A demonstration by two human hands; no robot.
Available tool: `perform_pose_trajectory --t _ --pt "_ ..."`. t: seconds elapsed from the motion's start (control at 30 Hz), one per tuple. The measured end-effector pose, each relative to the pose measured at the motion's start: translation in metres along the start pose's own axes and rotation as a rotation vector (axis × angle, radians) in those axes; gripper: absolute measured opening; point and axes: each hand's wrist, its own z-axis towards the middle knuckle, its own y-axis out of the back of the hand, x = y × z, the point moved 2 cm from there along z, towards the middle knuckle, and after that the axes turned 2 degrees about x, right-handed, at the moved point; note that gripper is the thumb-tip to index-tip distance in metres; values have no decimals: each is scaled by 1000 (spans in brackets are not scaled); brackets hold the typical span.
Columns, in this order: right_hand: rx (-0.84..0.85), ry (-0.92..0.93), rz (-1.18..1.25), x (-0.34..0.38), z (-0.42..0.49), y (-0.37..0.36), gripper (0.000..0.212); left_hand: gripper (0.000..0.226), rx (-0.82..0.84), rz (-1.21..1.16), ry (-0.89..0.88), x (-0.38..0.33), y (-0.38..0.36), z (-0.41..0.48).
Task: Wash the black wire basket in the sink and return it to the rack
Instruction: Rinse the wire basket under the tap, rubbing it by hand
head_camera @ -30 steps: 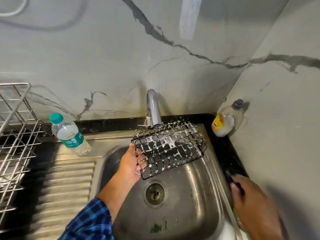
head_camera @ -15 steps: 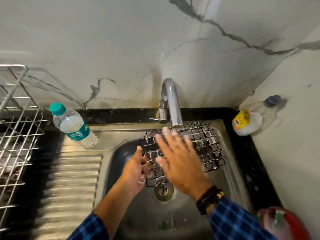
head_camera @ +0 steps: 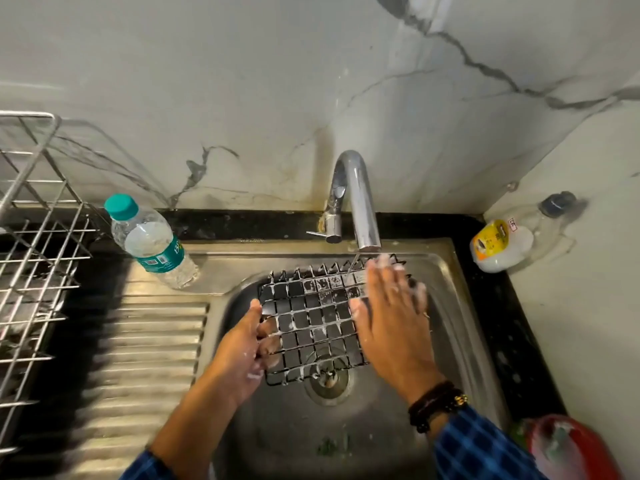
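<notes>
Basket [head_camera: 311, 317] hangs in left grip [head_camera: 242, 351], right palm [head_camera: 391, 327] atop.

Moderate light, glare on the faucet [head_camera: 360, 202], left side motion-blurred.

black wire basket [head_camera: 311, 320]: square grid, white suds. sleeve [head_camera: 485, 445]: blue check. water bottle [head_camera: 152, 240]: teal cap and label. wall [head_camera: 242, 81]: white marble, grey veins. bench [head_camera: 502, 323]: black. sink [head_camera: 363, 445]: steel grey.
</notes>
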Motion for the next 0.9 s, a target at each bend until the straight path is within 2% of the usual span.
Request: perform_pose_trajectory --t 0.07,0.1,0.2,0.27,0.33,0.47,0.53,0.63,0.73,0.83,0.9 --pt "27 -120 24 4 -2 -1 74 48 15 76 -20 -7 -1 -5" --pt "26 -72 36 21 -6 -3 76 49 32 120 -38 -9 -4 -5" --pt "0 309 40 80 -23 -10 71 52 49 228 -98 -13 -9 -2" --pt "-47 453 18 86 -24 -8 65 49 51 229 -117 -18 -2 0" --pt "-84 392 59 64 -16 -5 63 43 34 224 -109 -24 10 -3" --pt "-50 -38 139 18 -7 -9 67 36 49 259 -170 -31 11 -9" --pt "-12 -134 209 34 -10 -12 73 39 83 313 -172 -27 -3 -10" --pt "-18 81 256 80 -17 -10 74 50 100 415 -176 -18 -19 -5" --pt "-19 262 199 75 -5 -4 64 50 76 337 -131 -16 -14 0" --pt "-51 274 157 49 6 0 58 46 98 362 -133 -17 -11 -1" --pt "-87 202 198 35 12 0 55 46 170 462 -200 -15 -13 1"
